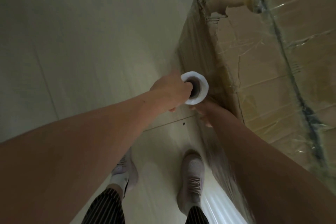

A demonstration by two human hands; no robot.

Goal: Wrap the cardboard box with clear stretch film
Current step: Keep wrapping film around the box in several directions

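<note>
Head view: looked steeply down past two bare forearms to the floor.
Cardboard box [263, 63]: stood on the right, from mid-scene to the far right. Torn at the far corner, with crinkled clear film already over its top and left side.
Roll of stretch film [205, 88]: held upright mid-scene, just beside the box's left side, with the white end ring and dark core facing up.
Film sheet [220, 172]: stretched from the roll toward the near right and passed under the right forearm. Blurred.
Left hand [169, 92]: extended from the near left and gripped the roll's top end. One digit hooked down into the core, the other fingers curled below the rim.
Right hand [204, 112]: sat under the roll, touching its near side, close to the box. Fingers mostly hidden by the roll, so could not tell whether gripping or loose.
Left shoe [123, 171]: pale, near, partly behind the left forearm.
Right shoe [192, 178]: pale, near, just beside the film sheet.
Trousers [107, 207]: dark with thin stripes, at the near edge.
Floor [81, 42]: pale tiles, with one grout line and a small dark speck just near of the hands.
</note>
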